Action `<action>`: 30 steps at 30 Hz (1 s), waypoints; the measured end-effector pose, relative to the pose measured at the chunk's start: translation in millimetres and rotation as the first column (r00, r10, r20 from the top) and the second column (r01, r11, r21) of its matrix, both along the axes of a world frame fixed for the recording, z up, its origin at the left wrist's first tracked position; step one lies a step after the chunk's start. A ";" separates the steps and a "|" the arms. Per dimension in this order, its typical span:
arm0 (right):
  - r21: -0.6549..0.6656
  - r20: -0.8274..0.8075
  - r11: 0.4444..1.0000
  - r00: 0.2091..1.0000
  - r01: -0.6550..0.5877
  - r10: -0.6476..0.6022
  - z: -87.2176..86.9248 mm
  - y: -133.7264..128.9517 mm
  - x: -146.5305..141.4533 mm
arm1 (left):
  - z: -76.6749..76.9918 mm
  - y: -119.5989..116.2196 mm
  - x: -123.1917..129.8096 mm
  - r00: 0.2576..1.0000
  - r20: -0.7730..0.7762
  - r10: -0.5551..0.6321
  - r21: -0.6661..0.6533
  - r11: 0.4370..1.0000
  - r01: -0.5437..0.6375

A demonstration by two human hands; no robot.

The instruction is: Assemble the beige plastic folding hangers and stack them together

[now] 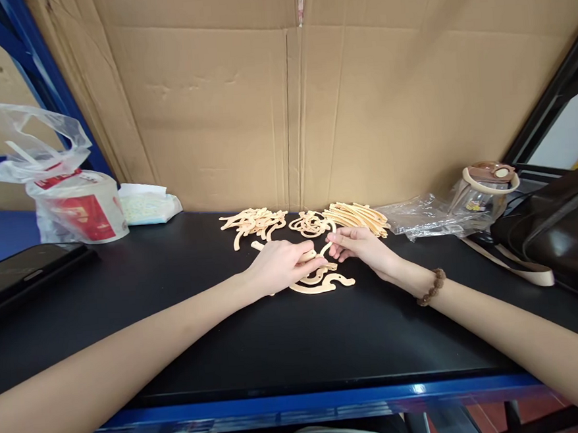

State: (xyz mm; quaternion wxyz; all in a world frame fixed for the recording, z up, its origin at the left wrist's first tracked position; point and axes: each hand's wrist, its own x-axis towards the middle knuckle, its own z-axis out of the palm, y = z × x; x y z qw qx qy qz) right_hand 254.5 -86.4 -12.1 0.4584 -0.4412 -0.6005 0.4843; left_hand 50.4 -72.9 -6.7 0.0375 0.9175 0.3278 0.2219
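Near the middle of the black table, my left hand (283, 264) is closed on a small pale wooden piece (307, 256). My right hand (363, 249), just to its right, pinches a thin curved wooden piece (331, 229) between thumb and fingers. Below and between both hands lie several curved wooden pieces (318, 287), partly covered by my left hand. Behind them are a heap of curved pieces (254, 220) on the left, a small pile of rounded pieces (308, 224) in the centre, and a stack of long, slightly bent strips (357, 217) on the right.
On the left stand a bagged white-and-red tub (88, 207), a tissue pack (148, 205) and a dark phone (25, 271). Clear plastic bags (420, 215), a lidded bottle (483, 193), a strap (513, 270) and a dark bag (558, 237) are on the right. Cardboard (213, 116) rises behind.
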 end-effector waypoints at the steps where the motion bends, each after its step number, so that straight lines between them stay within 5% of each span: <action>1: -0.010 0.000 1.000 1.000 -0.009 0.009 -0.1 0.0 0.2 | 0.1 -0.2 -0.1 1.000 -0.001 0.003 0.004 1.000 -0.003; 24: -0.094 -0.020 0.994 0.998 -0.054 0.052 -0.9 -4.9 -3.7 | -1.4 -3.4 1.5 0.996 -0.085 -0.022 0.184 0.982 0.037; 30: -0.107 -0.036 0.992 0.998 -0.059 0.056 1.3 -6.8 -4.9 | -1.9 -3.8 2.6 0.999 -0.036 0.011 0.145 0.989 -0.006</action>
